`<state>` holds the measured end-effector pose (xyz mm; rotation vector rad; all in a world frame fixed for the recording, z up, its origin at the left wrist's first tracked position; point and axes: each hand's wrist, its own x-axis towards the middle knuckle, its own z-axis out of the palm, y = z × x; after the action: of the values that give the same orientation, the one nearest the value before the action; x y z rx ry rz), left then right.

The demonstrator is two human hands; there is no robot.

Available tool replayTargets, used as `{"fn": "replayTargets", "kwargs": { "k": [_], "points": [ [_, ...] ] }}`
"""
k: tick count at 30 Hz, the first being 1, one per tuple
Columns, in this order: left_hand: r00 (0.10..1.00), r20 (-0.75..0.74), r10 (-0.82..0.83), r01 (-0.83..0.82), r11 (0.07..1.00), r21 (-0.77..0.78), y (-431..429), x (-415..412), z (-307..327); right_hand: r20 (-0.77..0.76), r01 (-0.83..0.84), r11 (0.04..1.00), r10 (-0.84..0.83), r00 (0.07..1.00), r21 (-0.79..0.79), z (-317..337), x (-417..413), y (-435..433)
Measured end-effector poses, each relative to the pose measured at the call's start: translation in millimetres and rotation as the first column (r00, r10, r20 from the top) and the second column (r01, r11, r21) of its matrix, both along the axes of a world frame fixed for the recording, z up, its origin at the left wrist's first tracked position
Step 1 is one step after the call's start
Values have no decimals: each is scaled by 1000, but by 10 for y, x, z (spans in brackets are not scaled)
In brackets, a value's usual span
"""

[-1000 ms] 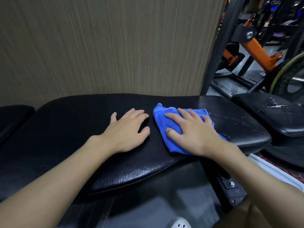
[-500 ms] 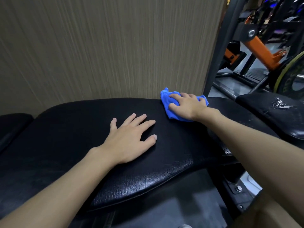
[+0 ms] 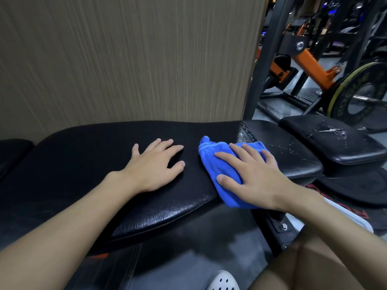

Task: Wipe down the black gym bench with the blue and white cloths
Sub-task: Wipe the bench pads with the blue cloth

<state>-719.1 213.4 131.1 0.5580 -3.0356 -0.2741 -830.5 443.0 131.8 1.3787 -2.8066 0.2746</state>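
The head view shows the long black padded vinyl gym bench (image 3: pixel 83 155) running across the frame in front of a brown wood-grain wall panel (image 3: pixel 125 59). The left hand (image 3: pixel 155 166) lies flat on the pad with fingers straight and spread, holding nothing, apparently bracing the person's lean. Just beside it, the right hand (image 3: pixel 255 176) presses flat, fingers straight and slightly splayed, on the folded blue microfibre cloth (image 3: pixel 209 152). The cloth sits at the pad's near right edge, and the open palm likely spreads pressure for wiping. Droplets show on the adjoining black seat pad (image 3: pixel 293 155), probably the next area to wipe. No white cloth is visible.
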Motion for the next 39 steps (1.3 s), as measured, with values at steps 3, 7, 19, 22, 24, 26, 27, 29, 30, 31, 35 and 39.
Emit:
{"fn": "replayTargets", "kwargs": {
  "k": [3, 7, 19, 22, 24, 26, 27, 29, 30, 31, 35, 39],
  "points": [
    [999, -41, -21, 21, 1000, 1, 39, -60, 19, -11, -8, 1000, 8, 1000, -20, 4, 5, 4],
    [996, -71, -59, 59, 998, 7, 118, -208, 30, 3, 27, 999, -27, 1000, -22, 17, -246, -206],
    [998, 5, -59, 59, 998, -35, 164, -426, -72, 107, 197, 980, -196, 975, 3, 70, -1519, -969],
    [998, 6, -60, 60, 998, -24, 150, -430, -79, 117, 214, 977, -215, 970, 17, 74, -1577, -1037],
    [998, 5, -60, 60, 998, -22, 144, -430, -79, 111, 201, 979, -201, 973, 8, 44, -1541, -982],
    [998, 6, -55, 55, 998, -18, 144, -434, -74, 94, 178, 984, -176, 980, -12, 4, -1458, -865],
    [999, 8, -53, 53, 998, -15, 149, -431, -70, 80, 166, 986, -164, 983, -18, -8, -1396, -788],
    [999, 4, -50, 51, 999, -7, 163, -424, -65, 53, 145, 989, -143, 988, -25, -14, -1246, -621],
    [999, 0, -48, 48, 999, -1, 167, -418, -63, 38, 137, 990, -136, 990, -26, -13, -1158, -534],
    [999, -3, -47, 47, 999, 4, 174, -411, -58, 21, 130, 991, -130, 991, -26, -9, -1056, -439],
    [999, -3, -41, 41, 999, 18, 205, -395, -33, -25, 97, 994, -98, 995, -41, -8, -654, -52],
    [999, 4, -45, 45, 999, 20, 243, -398, 14, 17, 67, 998, -67, 998, -4, 18, -478, 188]
  ]
}}
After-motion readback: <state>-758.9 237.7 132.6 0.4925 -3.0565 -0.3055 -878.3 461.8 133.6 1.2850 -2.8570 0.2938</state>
